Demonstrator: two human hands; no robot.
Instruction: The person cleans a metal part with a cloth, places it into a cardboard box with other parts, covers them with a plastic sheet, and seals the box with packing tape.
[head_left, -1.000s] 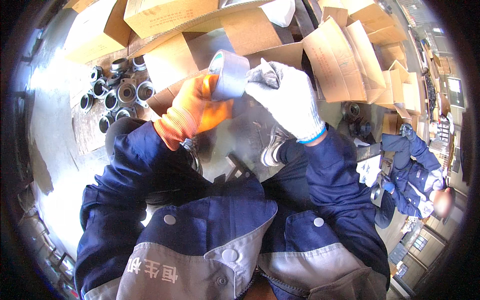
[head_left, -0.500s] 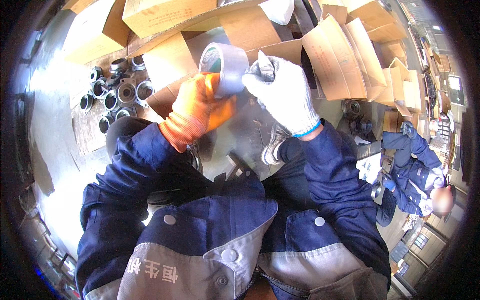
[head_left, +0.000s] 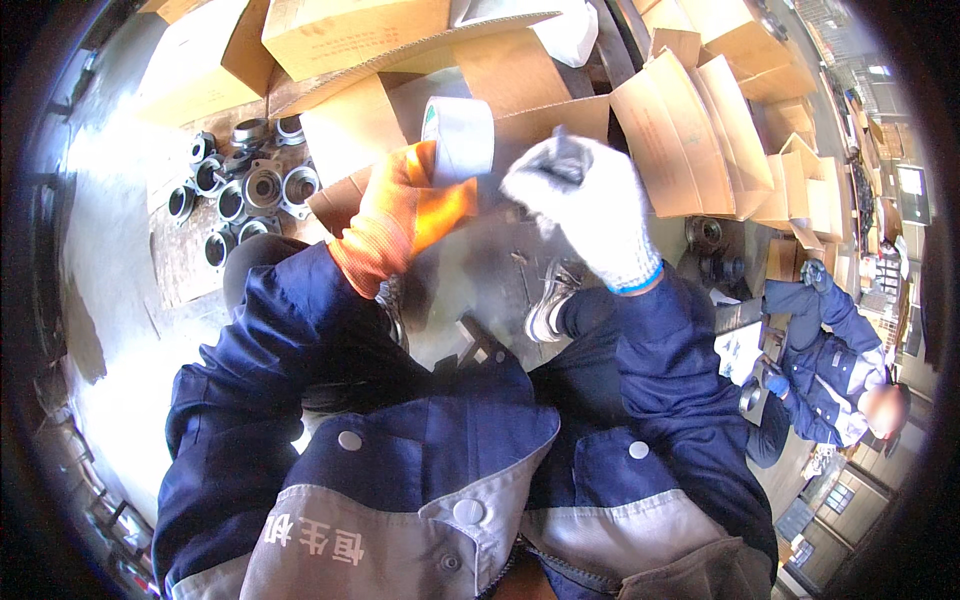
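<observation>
My left hand [head_left: 395, 215], in an orange glove, grips a wide roll of clear packing tape [head_left: 463, 135] by its lower edge. The roll is tilted, and a little green shows inside its core. A short gap to the right of it, my right hand [head_left: 590, 205] is raised in a white knit glove with a blue cuff. Its fingers are curled in, their tips smeared by motion and darkened with grey. Whether anything thin is pinched there cannot be made out. An open cardboard box [head_left: 350, 120] lies just beyond both hands.
Several dark metal ring-shaped parts [head_left: 262, 187] stand on a board at the left. Closed cartons [head_left: 355, 35] are at the far side, and open cartons [head_left: 670, 135] at the right. More metal parts [head_left: 705, 235] lie by my right knee. Farther right sits a co-worker [head_left: 830, 350] in blue gloves.
My right hand has come away from the tape roll, moving slightly right and down. The roll has turned in my left hand, so less of its core opening shows.
</observation>
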